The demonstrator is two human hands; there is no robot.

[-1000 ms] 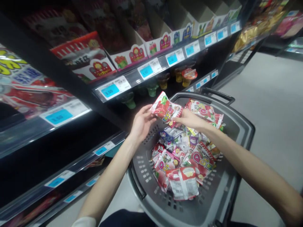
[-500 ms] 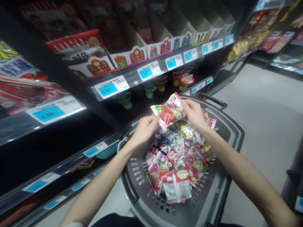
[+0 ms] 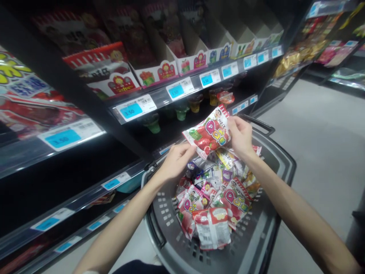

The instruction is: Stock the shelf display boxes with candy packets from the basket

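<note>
Between my two hands is a red and white candy bag (image 3: 210,133) with strawberries and "QQ" lettering facing up. My left hand (image 3: 179,159) pinches its lower left corner, thumb on top. At the opposite end, my right hand (image 3: 240,135) grips the bag's right edge with closed fingers. Below them stands a grey shopping basket (image 3: 168,232) with a perforated inside. Several candy bags lie heaped in it, among them a pink QQ bag (image 3: 189,209), a red and green QQ bag (image 3: 235,199) and one turned back side up (image 3: 212,230).
A dark shelf rack (image 3: 168,97) with blue price tags runs along the left and ahead. On it are display boxes (image 3: 154,74) of candy bags, with jelly cups (image 3: 181,111) on the level below. Grey floor (image 3: 313,125) extends on the right.
The candy bag has turned flatter toward me, so more of its printed front shows. My right hand has shifted slightly right, and both hands still hold the bag.
</note>
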